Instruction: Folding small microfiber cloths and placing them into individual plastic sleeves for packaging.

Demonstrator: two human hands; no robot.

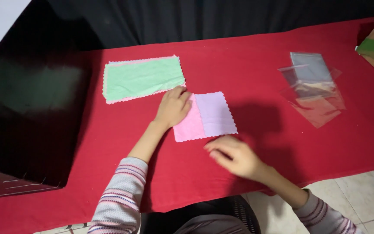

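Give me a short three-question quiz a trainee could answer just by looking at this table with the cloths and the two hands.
1. True or false: the left hand rests on the upper left corner of the folded pink cloth.
2. Which colour is the piece lying over the right part of that cloth? A) lilac B) yellow C) black
3. What lies on the red tablecloth far to the right of the right hand?

Key:
1. True.
2. A, the lilac piece.
3. A loose pile of clear plastic bags.
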